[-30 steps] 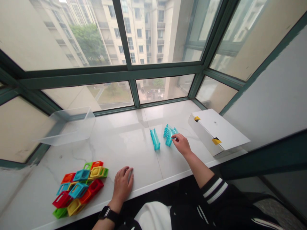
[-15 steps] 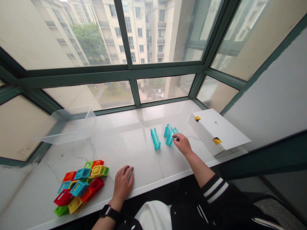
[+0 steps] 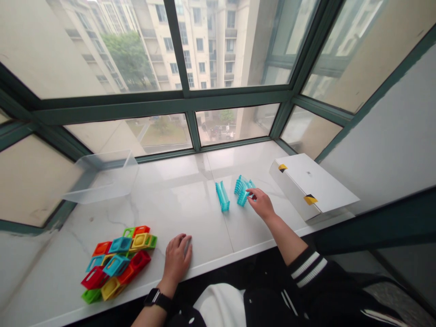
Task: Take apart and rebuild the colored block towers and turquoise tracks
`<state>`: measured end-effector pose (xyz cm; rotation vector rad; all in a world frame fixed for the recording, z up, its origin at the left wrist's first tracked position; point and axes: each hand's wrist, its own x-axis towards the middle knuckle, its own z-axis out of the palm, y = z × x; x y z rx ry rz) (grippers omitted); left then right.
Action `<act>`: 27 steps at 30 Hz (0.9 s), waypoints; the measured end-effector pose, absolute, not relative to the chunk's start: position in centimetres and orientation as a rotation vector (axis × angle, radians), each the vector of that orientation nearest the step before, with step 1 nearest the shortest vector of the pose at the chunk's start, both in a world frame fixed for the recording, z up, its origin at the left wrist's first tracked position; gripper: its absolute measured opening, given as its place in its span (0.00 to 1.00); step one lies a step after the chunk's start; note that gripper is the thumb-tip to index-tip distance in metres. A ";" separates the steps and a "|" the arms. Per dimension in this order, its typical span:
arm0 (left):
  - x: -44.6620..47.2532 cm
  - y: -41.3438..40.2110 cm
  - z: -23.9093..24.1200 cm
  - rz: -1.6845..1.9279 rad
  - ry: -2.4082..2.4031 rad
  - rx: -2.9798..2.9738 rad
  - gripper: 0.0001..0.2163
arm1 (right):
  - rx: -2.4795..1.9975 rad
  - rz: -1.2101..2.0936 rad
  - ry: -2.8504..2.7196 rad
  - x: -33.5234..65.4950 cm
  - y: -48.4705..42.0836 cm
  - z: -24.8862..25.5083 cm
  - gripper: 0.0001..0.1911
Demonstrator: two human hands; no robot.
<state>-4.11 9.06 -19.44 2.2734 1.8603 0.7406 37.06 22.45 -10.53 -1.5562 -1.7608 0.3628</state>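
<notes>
My right hand (image 3: 261, 204) reaches over the white marble sill and pinches the near end of a curved row of teal blocks (image 3: 242, 190). A straight row of teal blocks (image 3: 222, 196) stands just left of it, untouched. My left hand (image 3: 177, 260) lies flat on the sill near its front edge, fingers stretched out, holding nothing; a black watch is on its wrist. A heap of red, orange, yellow, green and blue blocks (image 3: 117, 261) lies left of that hand.
A white box with yellow-black tape (image 3: 311, 187) lies at the right end of the sill. A clear plastic tub (image 3: 102, 177) stands at the back left by the window. The sill's front edge (image 3: 218, 268) runs just before my body.
The view has shifted slightly. Both hands stay where they were, the right one still at the curved teal row.
</notes>
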 end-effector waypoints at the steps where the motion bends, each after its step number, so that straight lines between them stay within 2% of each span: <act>1: -4.1 9.1 -19.4 0.742 1.858 2.272 0.15 | -1.555 0.359 -1.765 37.1 22.4 -10.5 0.15; 27: -4.2 9.1 -19.9 0.764 1.868 2.306 0.14 | -1.613 0.311 -1.857 36.8 22.5 -10.3 0.15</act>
